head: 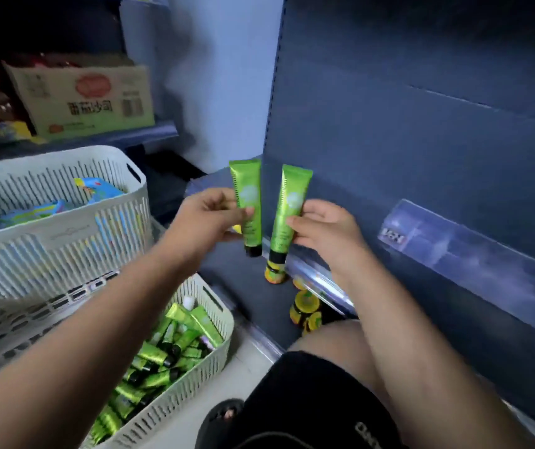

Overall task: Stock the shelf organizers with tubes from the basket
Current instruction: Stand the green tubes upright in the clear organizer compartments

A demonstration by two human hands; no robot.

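Our left hand [204,218] pinched the left tube [247,179], our right hand [327,231] the right tube [293,189]. Caps pointed down, presumably for shelving upright.

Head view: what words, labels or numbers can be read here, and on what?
"番茄沙司": on the cardboard box.
Shelf tag: blurred, unreadable.
Two green tubes, held: print too small.
Shorts: white lettering, unreadable.
Upper basket: embossed mark, too faint.
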